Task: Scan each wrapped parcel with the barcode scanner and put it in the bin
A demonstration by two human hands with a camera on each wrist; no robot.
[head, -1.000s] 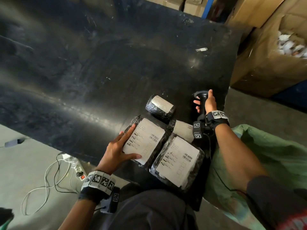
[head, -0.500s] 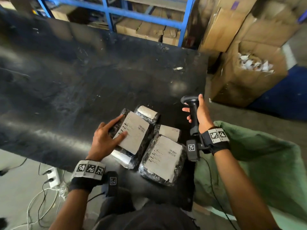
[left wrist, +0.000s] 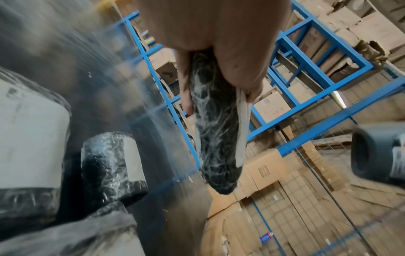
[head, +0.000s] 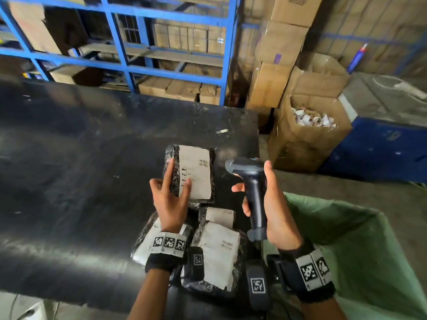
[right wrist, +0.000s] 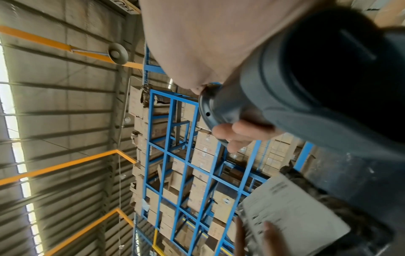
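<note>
Head view: parcel point(head: 195, 173) beside scanner point(head: 253, 188)

Lifted off the bench point(head: 69, 181) now: the parcel point(head: 194, 174) that lay flat under the left hand point(head: 171, 204) a second ago, tilted up half a second ago, now held clear of the others with its label facing up, thumb on the label and fingers behind. Raised too: the scanner point(head: 253, 192), gripped by the right hand point(head: 275, 209), earlier low at the bench's right edge, now up beside the parcel with its head turned toward the label. Uncovered beneath the left wrist: another labelled parcel point(head: 147, 241).
</note>
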